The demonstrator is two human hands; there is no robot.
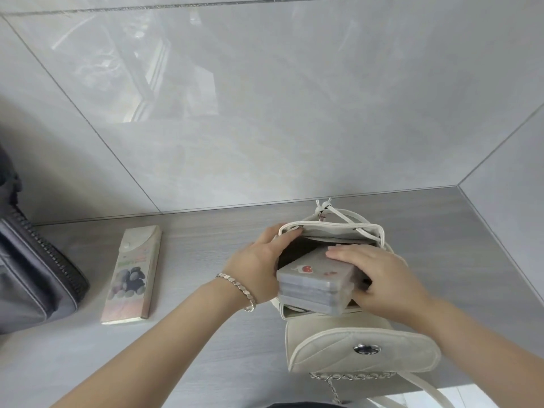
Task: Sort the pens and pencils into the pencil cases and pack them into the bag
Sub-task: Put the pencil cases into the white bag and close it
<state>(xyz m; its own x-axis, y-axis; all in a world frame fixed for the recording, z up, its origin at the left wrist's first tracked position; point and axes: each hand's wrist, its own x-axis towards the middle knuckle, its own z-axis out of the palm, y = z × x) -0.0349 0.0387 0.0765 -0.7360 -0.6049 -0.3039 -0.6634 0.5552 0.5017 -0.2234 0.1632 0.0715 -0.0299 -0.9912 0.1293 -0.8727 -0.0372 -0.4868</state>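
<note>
Pencil case half in bag mouth, left hand gripping rim

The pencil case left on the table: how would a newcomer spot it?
Start at the grey wood-grain tabletop. Left of the cream quilted bag lies a long, flat pale pencil case. Unlike the translucent grey case half in the bag, it shows dark pebbles.

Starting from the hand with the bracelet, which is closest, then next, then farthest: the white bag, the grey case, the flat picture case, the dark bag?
1. white bag: the left hand holds its rim.
2. grey case: just right of that hand, almost tied with the bag.
3. flat picture case: left, on the table.
4. dark bag: far left edge.
</note>
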